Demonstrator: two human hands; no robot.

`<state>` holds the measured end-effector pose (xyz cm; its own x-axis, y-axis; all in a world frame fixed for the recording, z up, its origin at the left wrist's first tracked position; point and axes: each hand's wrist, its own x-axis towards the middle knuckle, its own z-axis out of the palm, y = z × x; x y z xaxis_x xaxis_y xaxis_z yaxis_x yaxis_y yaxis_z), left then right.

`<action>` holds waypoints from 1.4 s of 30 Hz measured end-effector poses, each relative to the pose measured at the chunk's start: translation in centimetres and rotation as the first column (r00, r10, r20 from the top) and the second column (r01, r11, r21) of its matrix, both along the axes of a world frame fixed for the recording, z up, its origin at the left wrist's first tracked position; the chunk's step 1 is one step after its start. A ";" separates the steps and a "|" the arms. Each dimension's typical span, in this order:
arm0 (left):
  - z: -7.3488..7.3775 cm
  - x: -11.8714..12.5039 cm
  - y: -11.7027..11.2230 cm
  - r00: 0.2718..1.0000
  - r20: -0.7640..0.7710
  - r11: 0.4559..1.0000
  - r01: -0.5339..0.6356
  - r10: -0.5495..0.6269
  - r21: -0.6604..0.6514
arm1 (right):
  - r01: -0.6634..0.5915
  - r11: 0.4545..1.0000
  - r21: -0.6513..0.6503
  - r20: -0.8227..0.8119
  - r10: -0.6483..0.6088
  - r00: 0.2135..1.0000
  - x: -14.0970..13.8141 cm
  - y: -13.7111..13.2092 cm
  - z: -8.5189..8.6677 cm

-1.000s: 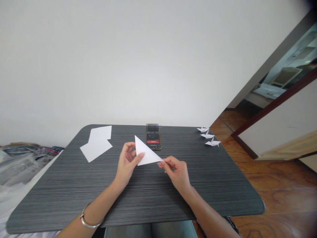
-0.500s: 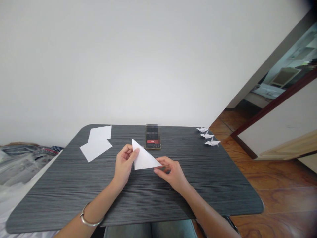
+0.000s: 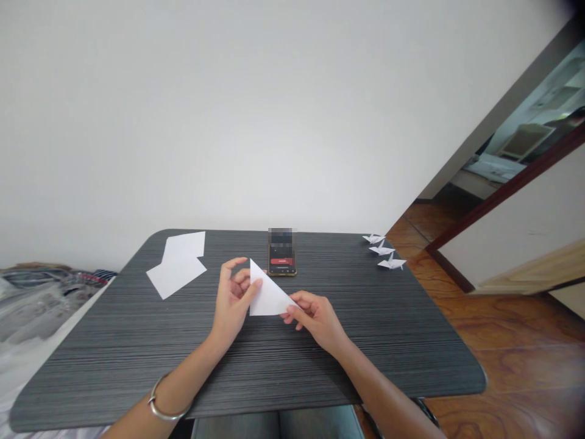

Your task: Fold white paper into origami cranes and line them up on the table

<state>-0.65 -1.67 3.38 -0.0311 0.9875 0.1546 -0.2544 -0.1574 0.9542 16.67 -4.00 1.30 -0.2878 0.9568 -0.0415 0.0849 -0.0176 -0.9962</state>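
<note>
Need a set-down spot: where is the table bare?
Bare tabletop lies between the smartphone and the paper cranes, right of the right hand, and on the near side of the white paper sheets, left of the left hand. The middle is crowded: both hands hold the paper triangle in front of the smartphone.

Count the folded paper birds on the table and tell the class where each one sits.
3. The farthest bird, the middle bird and the nearest bird form a short row along the table's right edge, toward its far corner. No others show.
</note>
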 end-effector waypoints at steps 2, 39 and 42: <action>-0.1 -0.1 0.0 0.998 -0.048 0.998 -0.031 0.033 0.051 | 0.001 1.000 -0.017 -0.016 -0.001 1.000 0.0 0.0 0.0; 0.5 -0.7 0.0 0.933 -0.277 0.974 0.218 -0.229 -0.067 | 0.163 0.979 0.118 -0.225 -0.134 0.965 0.4 -0.1 0.5; 0.4 -0.7 0.0 0.944 -0.253 0.977 0.203 -0.211 -0.060 | 0.182 0.977 0.112 -0.254 -0.149 0.956 0.4 -0.1 0.5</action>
<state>-1.33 -1.67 3.76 0.2112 0.9725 0.0984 -0.0238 -0.0955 0.9951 17.05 -4.10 1.82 -0.1102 0.9839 0.1406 -0.1521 0.1231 -0.9807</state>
